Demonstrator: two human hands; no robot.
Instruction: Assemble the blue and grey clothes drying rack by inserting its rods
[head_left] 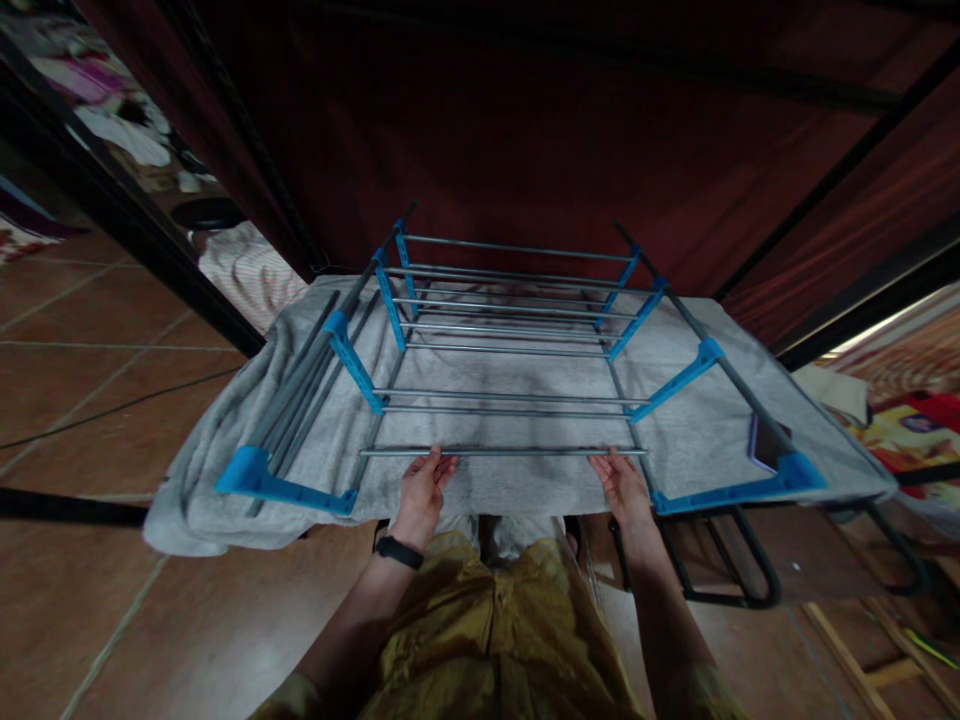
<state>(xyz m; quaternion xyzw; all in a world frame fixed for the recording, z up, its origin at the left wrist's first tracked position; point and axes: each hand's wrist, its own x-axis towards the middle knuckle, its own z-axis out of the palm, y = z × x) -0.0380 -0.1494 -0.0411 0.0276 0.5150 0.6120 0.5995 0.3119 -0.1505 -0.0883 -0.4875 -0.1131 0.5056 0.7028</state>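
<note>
Grey towel (697,440) underlies the grip: left hand (422,492) and right hand (621,485) pinch closed on the blue-jointed metal rack (352,365)'s nearest thin steel rod (517,452), probably best kept level

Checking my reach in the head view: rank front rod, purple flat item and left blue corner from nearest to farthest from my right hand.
1. Front rod, held in the right hand itself.
2. Purple flat item, on the cloth to its right.
3. Left blue corner, far left.
</note>
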